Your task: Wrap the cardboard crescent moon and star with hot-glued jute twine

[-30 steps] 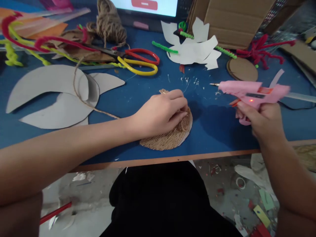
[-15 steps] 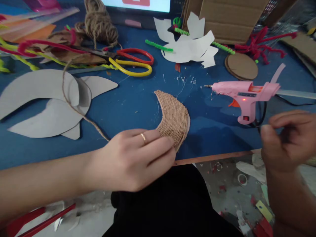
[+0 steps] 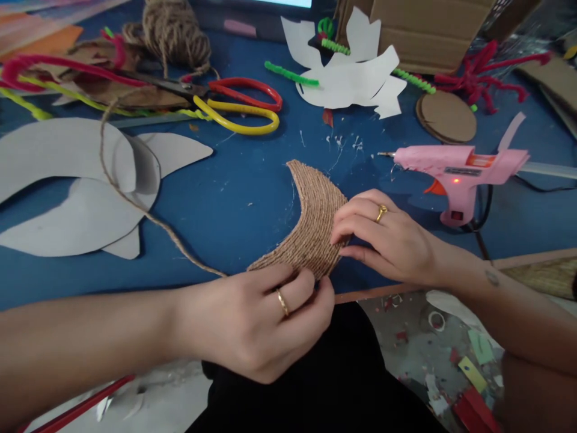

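Head view: nearest, black cloth (image 3: 288, 391) covers the person's lap, and the left hand (image 3: 264, 322) bends over the table's near edge. Its fingers curl against the lower rim of a crescent (image 3: 315, 210), their tips partly hidden, so I cannot tell whether they pinch it or the twine. The right hand (image 3: 390, 240) has loosely curled fingertips touching the crescent's right rim, thumb just below; whether they grip or only press, I cannot tell. Between both hands, the crescent lies on the blue tabletop (image 3: 225, 198), faced with coarse brown twine in tight, ridged, curving rows, its upper point clear of all fingers. One loose, fibrous twine strand (image 3: 169, 234) runs leftward from beside the left hand across smooth, pale card crescents (image 3: 90, 216). Beyond the right hand sits a glossy pink glue gun (image 3: 460, 171), untouched. Farther back are scissors (image 3: 243, 117) with red and yellow loops, round cardboard discs (image 3: 451, 117), jagged white paper shapes (image 3: 347, 81), fuzzy crimson pipe cleaners (image 3: 478, 78) and a shaggy twine bundle (image 3: 175, 36).
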Demonstrator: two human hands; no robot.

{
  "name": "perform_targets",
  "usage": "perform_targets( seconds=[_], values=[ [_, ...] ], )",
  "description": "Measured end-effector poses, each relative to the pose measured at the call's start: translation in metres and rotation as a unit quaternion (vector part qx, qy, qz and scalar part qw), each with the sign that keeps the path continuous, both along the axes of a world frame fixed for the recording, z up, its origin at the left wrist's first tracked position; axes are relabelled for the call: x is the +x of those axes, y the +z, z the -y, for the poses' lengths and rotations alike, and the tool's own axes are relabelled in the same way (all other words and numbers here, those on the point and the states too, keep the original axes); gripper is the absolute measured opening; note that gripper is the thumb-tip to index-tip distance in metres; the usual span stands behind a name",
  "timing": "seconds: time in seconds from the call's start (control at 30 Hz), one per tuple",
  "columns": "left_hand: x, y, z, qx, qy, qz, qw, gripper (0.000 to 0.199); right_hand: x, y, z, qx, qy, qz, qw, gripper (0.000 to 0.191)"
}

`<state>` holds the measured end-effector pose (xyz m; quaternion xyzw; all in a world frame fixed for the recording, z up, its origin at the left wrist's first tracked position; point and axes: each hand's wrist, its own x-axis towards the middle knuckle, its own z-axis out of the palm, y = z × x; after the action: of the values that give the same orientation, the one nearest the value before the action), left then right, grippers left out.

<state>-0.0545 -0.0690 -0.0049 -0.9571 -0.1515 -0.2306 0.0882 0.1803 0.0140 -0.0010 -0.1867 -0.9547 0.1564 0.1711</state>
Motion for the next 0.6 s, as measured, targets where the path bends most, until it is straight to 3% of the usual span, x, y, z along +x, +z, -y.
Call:
perform_targets(
  seconds=[0.6],
  values=[
    [-0.0009,-0.0013,-0.0049,-0.026,-0.033,-0.035,0.998,0.020,0.0003,-0.0041,-0.0022,-0.044,0.001,-0.027,0.999,0.015]
  ],
)
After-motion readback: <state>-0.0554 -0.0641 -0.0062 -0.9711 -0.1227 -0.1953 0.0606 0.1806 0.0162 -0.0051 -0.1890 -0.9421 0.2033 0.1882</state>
